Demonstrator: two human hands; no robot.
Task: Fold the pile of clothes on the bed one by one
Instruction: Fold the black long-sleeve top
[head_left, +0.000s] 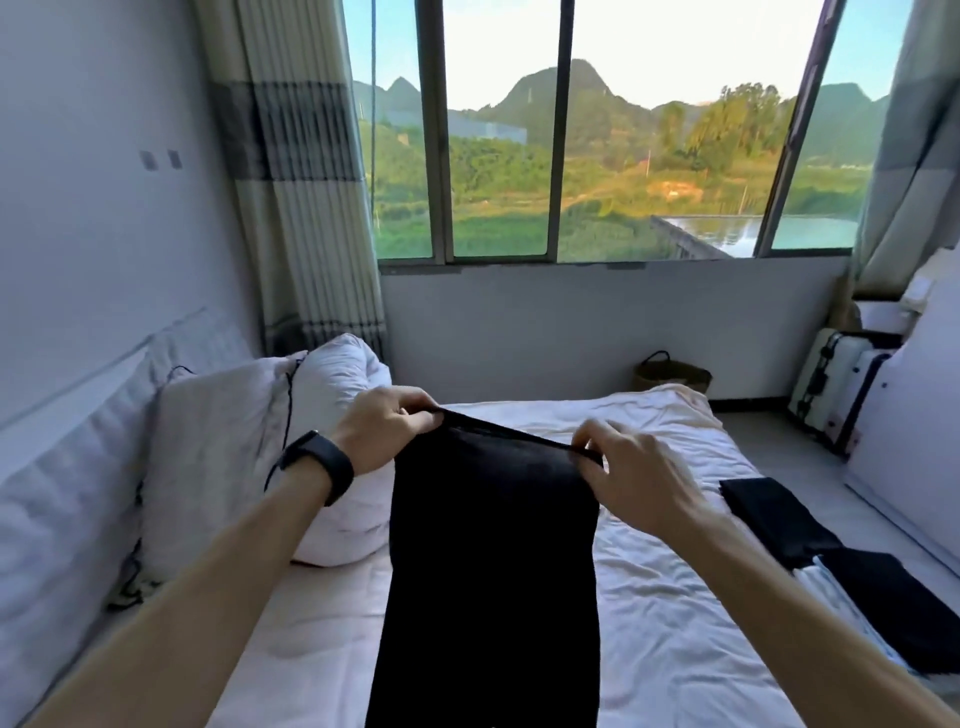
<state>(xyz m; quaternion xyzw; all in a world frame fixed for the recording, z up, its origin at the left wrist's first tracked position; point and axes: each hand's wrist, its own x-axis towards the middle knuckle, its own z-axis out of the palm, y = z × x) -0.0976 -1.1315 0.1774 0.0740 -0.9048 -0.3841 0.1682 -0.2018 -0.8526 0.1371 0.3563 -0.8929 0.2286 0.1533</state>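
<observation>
While we hold the black garment (493, 545) up over the middle of the bed (675, 613), its long axis runs from our hands straight down toward us, with the top edge stretched level and facing the window (501, 156). Our left hand (384, 431) pinches the left corner of that edge with curled fingers, and our right hand (634, 478) pinches the right corner between thumb and fingertips. The lower end drops out of view, so we cannot tell whether it touches the sheet. We count one garment in our hands and two folded black pieces on the right of the bed, the far one (774, 519) and the near one (893, 603). Two pillows lie to the left: a grey pillow (218, 457) and a white pillow (343, 395).
</observation>
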